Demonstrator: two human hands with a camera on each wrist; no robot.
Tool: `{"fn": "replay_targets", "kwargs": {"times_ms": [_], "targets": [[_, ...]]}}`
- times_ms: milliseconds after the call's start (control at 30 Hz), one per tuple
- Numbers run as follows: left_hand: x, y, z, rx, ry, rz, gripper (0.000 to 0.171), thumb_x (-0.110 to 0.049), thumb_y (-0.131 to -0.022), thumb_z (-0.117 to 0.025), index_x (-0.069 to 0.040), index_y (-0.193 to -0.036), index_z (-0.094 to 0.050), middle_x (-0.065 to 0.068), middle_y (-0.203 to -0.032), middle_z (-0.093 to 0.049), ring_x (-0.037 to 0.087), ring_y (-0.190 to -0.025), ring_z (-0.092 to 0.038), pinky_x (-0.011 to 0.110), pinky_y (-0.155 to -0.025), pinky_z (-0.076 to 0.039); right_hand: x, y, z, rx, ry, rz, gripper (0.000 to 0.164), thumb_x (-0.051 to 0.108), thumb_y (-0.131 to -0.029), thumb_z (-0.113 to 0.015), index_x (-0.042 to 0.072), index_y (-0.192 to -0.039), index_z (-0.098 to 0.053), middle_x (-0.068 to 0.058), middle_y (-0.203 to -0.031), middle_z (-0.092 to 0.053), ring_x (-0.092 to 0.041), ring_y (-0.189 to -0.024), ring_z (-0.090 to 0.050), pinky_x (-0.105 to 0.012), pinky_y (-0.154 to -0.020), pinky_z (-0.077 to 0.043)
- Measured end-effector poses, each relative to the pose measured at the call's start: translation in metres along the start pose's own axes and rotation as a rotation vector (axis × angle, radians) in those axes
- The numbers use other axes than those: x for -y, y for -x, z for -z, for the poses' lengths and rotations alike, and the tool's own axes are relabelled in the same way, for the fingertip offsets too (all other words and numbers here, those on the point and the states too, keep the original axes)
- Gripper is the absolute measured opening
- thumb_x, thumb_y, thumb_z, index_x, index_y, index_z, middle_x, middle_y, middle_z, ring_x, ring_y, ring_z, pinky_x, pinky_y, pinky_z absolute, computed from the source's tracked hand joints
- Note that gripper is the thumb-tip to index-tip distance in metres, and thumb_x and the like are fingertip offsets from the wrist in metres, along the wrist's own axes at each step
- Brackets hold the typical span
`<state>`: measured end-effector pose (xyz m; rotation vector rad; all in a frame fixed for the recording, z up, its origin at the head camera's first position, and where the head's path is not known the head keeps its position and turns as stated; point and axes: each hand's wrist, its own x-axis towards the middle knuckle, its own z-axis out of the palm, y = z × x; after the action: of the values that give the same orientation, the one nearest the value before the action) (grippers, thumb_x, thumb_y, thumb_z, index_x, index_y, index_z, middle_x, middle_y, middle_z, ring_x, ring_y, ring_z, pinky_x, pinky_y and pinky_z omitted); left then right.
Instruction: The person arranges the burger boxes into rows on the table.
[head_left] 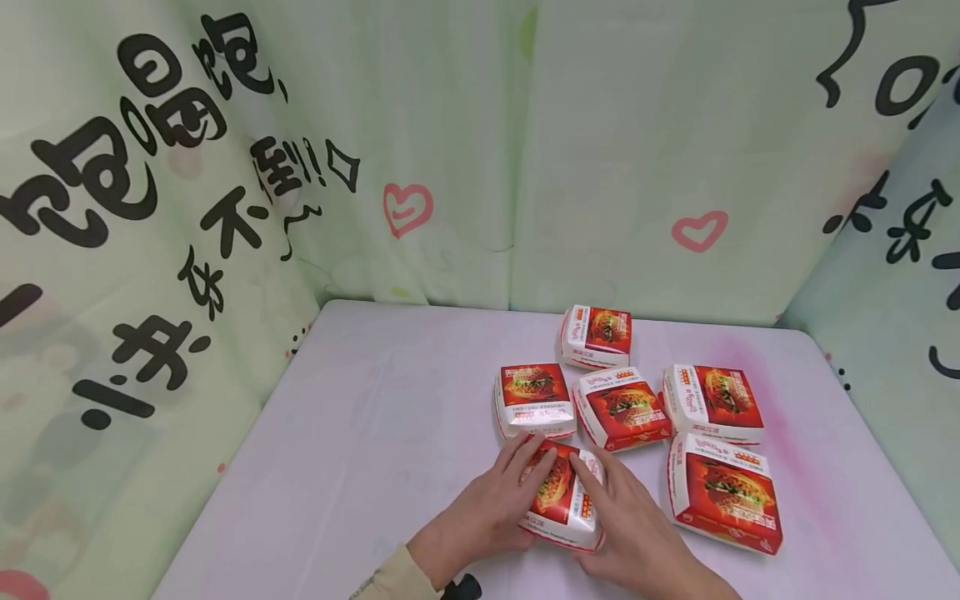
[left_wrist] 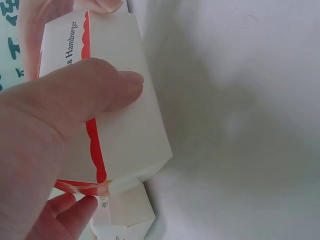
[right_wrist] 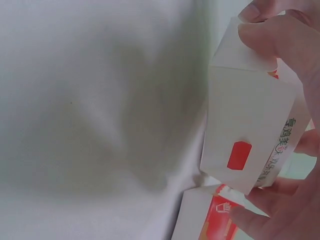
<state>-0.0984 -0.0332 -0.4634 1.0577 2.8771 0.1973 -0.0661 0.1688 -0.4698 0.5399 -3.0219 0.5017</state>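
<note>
A red and white hamburger box (head_left: 556, 492) is held between both hands near the front of the table. My left hand (head_left: 491, 504) grips its left side; the left wrist view shows the thumb (left_wrist: 110, 85) across the box's white side wall (left_wrist: 132, 135). From the right, my right hand (head_left: 626, 517) holds the same box, with fingertips on the printed lid. In the right wrist view, that box (right_wrist: 245, 120) shows a white wall with a small red tab, and it looks tilted. Just beyond the fingertips is another hamburger box (head_left: 534, 400).
More matching boxes stand behind and to the right: one at the back (head_left: 597, 337), one in the middle (head_left: 624, 407), one at the right (head_left: 712, 404) and one at the front right (head_left: 727, 493). They sit on a white-covered table (head_left: 360, 417). Printed curtains (head_left: 465, 150) surround it.
</note>
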Motion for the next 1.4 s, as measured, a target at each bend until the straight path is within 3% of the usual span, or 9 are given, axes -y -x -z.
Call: {"fn": "replay_targets", "kwargs": {"times_ms": [200,400,567,700,833,967,1167,1400], "targets": [[0.002,0.002,0.002,-0.046,0.022,-0.015,0.099,-0.045,-0.068,-0.074,-0.018,-0.143,-0.017,0.003,-0.149,-0.011,0.022,-0.137,-0.012,0.023,-0.091,-0.045,-0.002,0.002,0.001,0.025,-0.008,-0.021,0.11,0.052,-0.047,-0.082,0.025,-0.14,-0.029,-0.008,-0.139,-0.027,-0.026,-0.117,-0.041,-0.047,-0.09,-0.045],[0.005,0.005,0.0,-0.107,-0.025,-0.037,0.09,-0.045,-0.07,-0.072,-0.018,-0.141,-0.024,0.005,-0.148,-0.017,0.023,-0.136,-0.019,0.023,-0.092,-0.045,-0.005,0.005,0.003,0.06,-0.001,-0.029,0.108,0.047,-0.05,-0.082,0.026,-0.141,-0.027,-0.008,-0.138,-0.026,-0.025,-0.115,-0.04,-0.045,-0.086,-0.048],[0.009,0.007,-0.005,-0.09,-0.041,-0.039,0.088,-0.037,-0.071,-0.074,-0.021,-0.141,-0.024,0.003,-0.147,-0.018,0.019,-0.133,-0.022,0.023,-0.094,-0.043,-0.007,0.008,0.001,0.093,-0.004,-0.048,0.101,0.043,-0.054,-0.082,0.03,-0.139,-0.029,-0.007,-0.136,-0.03,-0.023,-0.111,-0.042,-0.044,-0.085,-0.048],[0.007,0.008,-0.006,-0.003,-0.008,0.02,0.094,-0.04,-0.069,-0.074,-0.027,-0.143,-0.017,0.0,-0.147,-0.017,0.018,-0.132,-0.023,0.026,-0.098,-0.041,-0.009,0.008,0.001,0.151,-0.02,-0.082,0.104,0.045,-0.055,-0.081,0.037,-0.14,-0.022,-0.006,-0.134,-0.034,-0.021,-0.107,-0.044,-0.046,-0.085,-0.047],[-0.002,0.009,-0.006,0.048,0.023,0.093,0.109,-0.057,-0.06,-0.073,-0.027,-0.144,-0.01,-0.001,-0.149,-0.013,0.021,-0.133,-0.021,0.033,-0.102,-0.037,-0.012,0.006,0.001,0.174,-0.016,-0.078,0.107,0.045,-0.055,-0.081,0.04,-0.141,-0.017,-0.005,-0.139,-0.029,-0.022,-0.111,-0.043,-0.049,-0.089,-0.044],[-0.015,0.005,-0.01,0.046,0.024,0.156,0.113,-0.074,-0.057,-0.061,-0.021,-0.144,-0.011,0.002,-0.148,-0.015,0.024,-0.133,-0.023,0.039,-0.104,-0.034,-0.015,0.004,0.001,0.15,0.001,-0.036,0.106,0.04,-0.055,-0.082,0.034,-0.142,-0.021,-0.004,-0.145,-0.022,-0.023,-0.117,-0.042,-0.051,-0.093,-0.041],[-0.03,-0.002,-0.018,0.049,-0.04,0.247,0.121,-0.087,-0.052,-0.045,-0.018,-0.145,-0.011,0.005,-0.15,-0.012,0.025,-0.133,-0.021,0.045,-0.102,-0.035,-0.015,0.003,0.0,0.147,-0.002,-0.005,0.102,0.04,-0.061,-0.079,0.028,-0.143,-0.02,-0.006,-0.146,-0.022,-0.02,-0.111,-0.049,-0.045,-0.088,-0.047],[-0.031,-0.003,-0.021,0.023,-0.056,0.264,0.118,-0.081,-0.054,-0.055,-0.019,-0.145,-0.01,0.007,-0.15,-0.008,0.027,-0.134,-0.018,0.045,-0.104,-0.032,-0.013,0.002,0.002,0.189,-0.024,-0.037,0.1,0.042,-0.063,-0.078,0.027,-0.143,-0.021,-0.006,-0.144,-0.024,-0.023,-0.111,-0.048,-0.047,-0.089,-0.046]]}}
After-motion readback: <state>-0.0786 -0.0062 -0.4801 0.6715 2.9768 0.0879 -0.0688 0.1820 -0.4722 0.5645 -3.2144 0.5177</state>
